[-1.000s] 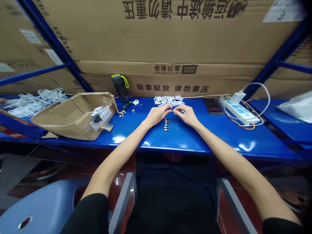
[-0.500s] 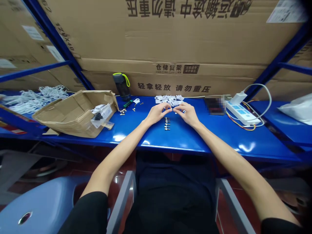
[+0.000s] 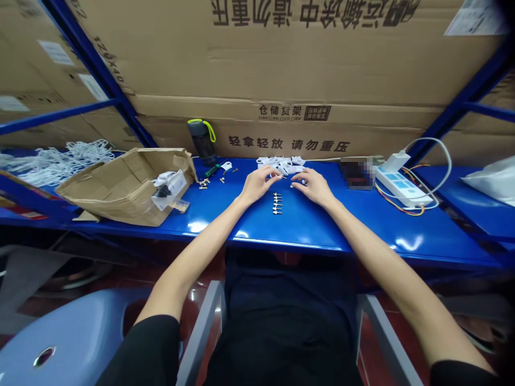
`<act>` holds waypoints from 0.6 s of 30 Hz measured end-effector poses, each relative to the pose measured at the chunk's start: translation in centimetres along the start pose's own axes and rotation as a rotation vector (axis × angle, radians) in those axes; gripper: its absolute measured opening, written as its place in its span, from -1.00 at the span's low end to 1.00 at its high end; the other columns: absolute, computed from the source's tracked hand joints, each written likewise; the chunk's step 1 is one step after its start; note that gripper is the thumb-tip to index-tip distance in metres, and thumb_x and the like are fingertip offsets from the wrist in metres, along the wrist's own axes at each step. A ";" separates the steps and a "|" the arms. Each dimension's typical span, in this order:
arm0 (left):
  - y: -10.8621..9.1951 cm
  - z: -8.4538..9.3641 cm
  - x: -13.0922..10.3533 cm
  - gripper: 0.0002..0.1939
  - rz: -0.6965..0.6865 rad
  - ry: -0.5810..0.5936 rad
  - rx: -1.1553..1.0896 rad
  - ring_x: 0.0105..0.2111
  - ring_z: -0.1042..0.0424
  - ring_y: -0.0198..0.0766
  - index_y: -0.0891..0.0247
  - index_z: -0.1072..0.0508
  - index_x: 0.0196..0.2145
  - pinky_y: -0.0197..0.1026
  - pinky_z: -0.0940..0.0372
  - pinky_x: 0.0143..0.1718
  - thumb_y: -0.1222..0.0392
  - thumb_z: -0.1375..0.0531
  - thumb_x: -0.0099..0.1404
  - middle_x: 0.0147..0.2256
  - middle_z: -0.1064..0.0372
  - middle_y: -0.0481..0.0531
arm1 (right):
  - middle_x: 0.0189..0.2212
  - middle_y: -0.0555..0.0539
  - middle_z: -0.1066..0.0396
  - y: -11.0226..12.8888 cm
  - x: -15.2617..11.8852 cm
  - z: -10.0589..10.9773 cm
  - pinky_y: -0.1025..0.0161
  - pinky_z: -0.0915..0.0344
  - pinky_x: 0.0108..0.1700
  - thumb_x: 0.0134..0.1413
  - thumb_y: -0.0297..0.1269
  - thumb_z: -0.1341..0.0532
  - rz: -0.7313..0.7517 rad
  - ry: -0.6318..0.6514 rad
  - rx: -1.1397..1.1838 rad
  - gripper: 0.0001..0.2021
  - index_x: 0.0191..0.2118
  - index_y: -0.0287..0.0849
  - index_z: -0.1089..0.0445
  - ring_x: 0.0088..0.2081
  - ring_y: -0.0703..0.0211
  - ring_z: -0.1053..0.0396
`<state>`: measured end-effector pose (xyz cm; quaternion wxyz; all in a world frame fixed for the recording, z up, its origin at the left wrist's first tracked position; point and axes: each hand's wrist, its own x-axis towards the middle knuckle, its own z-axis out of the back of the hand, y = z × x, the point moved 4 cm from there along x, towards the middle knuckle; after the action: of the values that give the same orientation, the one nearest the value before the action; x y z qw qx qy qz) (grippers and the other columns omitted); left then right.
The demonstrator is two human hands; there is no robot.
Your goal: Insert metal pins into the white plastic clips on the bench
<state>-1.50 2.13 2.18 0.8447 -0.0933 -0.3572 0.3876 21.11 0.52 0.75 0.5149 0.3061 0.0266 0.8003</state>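
My left hand (image 3: 257, 185) pinches a small screw (image 3: 284, 177) with a pale piece at its head; the shank points right, out of the fingertips. To its right is my right hand (image 3: 316, 187), thumb and forefinger apart, close to a few tiny white pieces (image 3: 303, 182) on the table. Below the hands, several small screws with white heads (image 3: 277, 203) lie in a neat column, shanks pointing right. Just behind my hands is a pile of white plastic parts (image 3: 281, 163), its front partly covered by my fingers.
On the blue table (image 3: 241, 228), a cardboard box (image 3: 108, 201) stands left, beside loose small fittings (image 3: 203, 185), a green-handled screwdriver (image 3: 212, 170) and a bottle (image 3: 201, 143). Rightward are a blurred dark object (image 3: 356, 172) and a power strip (image 3: 402, 186). White cords (image 3: 60, 163) lie far left.
My right hand has come away from my left and moved slightly right, its fingers parting. The screw stays in my left fingertips, its shank now exposed. The view has shifted slightly.
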 end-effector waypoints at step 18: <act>0.9 -0.5 0.1 -0.70 -0.064 -0.069 -0.026 -0.21 -0.56 -0.20 0.16 -0.70 -0.12 -0.20 -0.36 -0.16 -0.07 -0.27 0.55 -0.11 -0.63 0.05 | -0.14 -0.16 -0.57 -0.5 0.3 -1.3 0.09 -0.38 -0.07 0.33 -0.22 -0.35 -0.007 0.054 -0.067 -0.85 -0.13 -0.06 -0.70 -0.10 -0.07 -0.50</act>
<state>-1.62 2.84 1.46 0.8426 -0.0794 -0.3937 0.3589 20.75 1.35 -0.38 0.5268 0.2667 0.0146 0.8070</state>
